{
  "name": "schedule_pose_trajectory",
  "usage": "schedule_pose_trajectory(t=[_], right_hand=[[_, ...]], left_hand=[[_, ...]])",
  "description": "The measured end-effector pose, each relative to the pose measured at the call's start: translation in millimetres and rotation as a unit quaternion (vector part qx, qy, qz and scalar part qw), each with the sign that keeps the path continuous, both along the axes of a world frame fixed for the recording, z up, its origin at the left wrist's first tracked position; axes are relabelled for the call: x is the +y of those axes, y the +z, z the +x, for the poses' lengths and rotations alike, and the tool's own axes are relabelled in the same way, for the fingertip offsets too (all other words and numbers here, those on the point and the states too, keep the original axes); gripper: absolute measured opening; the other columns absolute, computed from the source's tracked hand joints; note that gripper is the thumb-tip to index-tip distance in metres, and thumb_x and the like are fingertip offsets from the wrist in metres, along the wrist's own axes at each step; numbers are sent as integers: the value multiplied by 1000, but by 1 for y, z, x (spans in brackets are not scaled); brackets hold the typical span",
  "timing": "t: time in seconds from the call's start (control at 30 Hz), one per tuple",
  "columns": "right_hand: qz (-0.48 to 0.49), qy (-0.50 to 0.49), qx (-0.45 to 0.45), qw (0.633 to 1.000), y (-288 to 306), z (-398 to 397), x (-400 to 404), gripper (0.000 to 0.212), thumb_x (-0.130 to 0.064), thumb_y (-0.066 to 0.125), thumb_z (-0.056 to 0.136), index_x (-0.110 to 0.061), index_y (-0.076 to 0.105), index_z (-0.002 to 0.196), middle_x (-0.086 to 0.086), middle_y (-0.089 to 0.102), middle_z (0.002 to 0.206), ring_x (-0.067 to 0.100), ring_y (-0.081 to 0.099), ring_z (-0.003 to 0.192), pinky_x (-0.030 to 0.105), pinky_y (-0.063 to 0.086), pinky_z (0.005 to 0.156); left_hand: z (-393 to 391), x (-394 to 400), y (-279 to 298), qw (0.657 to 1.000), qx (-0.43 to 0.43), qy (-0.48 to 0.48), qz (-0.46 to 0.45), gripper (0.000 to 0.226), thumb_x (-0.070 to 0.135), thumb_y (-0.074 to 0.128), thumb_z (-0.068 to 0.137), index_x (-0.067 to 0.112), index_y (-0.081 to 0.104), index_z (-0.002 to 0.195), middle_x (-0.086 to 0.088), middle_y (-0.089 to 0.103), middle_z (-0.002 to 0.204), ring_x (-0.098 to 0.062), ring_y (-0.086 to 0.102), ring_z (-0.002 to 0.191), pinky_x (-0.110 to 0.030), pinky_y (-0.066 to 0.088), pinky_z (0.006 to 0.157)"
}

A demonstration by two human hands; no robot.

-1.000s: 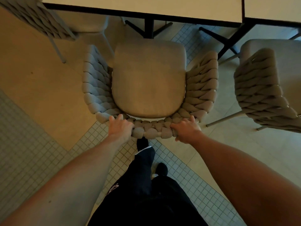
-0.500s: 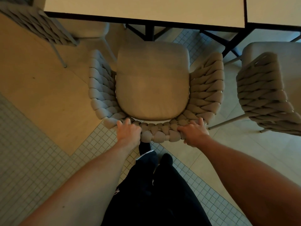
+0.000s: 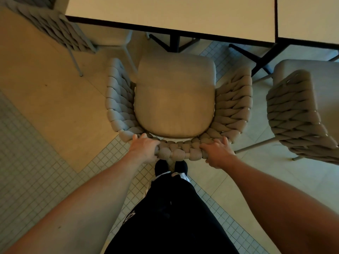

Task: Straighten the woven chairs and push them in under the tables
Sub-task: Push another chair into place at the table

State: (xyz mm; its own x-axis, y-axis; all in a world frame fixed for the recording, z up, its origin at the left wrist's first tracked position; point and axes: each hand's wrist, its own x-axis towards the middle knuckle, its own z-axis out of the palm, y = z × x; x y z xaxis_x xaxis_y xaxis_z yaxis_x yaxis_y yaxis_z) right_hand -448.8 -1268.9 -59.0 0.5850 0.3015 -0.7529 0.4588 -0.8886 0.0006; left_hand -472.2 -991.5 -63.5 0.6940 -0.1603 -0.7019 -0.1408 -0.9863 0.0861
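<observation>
A beige woven chair (image 3: 175,99) with a padded seat stands right below me, facing the pale table (image 3: 170,13). Its front seat edge lies just short of the table's near edge. My left hand (image 3: 145,147) grips the left end of the braided backrest top. My right hand (image 3: 217,151) grips the right end of the same backrest. My two dark shoes stand just behind the chair.
A second woven chair (image 3: 300,114) stands at the right, turned at an angle, by a second table (image 3: 308,17). A third woven chair (image 3: 55,28) sits at the top left. Black table legs (image 3: 174,43) stand ahead of the seat. The floor is part tile, part small mosaic.
The chair has slid forward and a little right towards the table, both hands keeping hold of the backrest. My feet have stepped closer behind it.
</observation>
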Motion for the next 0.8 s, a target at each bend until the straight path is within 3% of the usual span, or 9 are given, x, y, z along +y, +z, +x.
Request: schedule_pose_trajectory(t=[0.13,0.33,0.47,0.6,0.8], right_hand=[[53,-103,7,993,19,8,12,48,-34,63,95,-25,48,140,3,54,141,30,40,135,49,34,111],[135,-183,29,973,38,14,38,55,-43,65,92,-20,49,140,10,57,134,32,44,131,43,48,100],[151,-188,27,970,49,20,53,58,-46,66,91,-18,49,139,11,56,135,33,47,129,44,48,100],[162,-167,27,972,57,27,62,62,-44,67,91,-18,46,143,13,54,140,34,45,131,45,45,105],[168,-125,26,978,67,38,79,68,-56,67,90,-20,45,143,10,54,141,33,48,129,47,44,106]], left_hand=[[10,13,22,984,51,133,-103,62,46,68,85,34,49,143,0,60,135,-23,51,125,-40,45,98],[5,31,44,955,20,271,-123,56,43,59,96,23,47,147,-6,56,141,-22,59,117,-37,50,96],[-3,40,52,945,-8,300,-128,60,43,59,94,21,46,149,-8,51,148,-25,47,134,-38,44,105],[-8,40,61,937,-45,320,-132,55,36,57,97,19,46,149,-9,57,141,-27,58,121,-32,44,88],[-23,49,69,935,-96,330,-86,57,51,51,96,23,48,145,-7,54,143,-31,51,127,-48,47,98]])
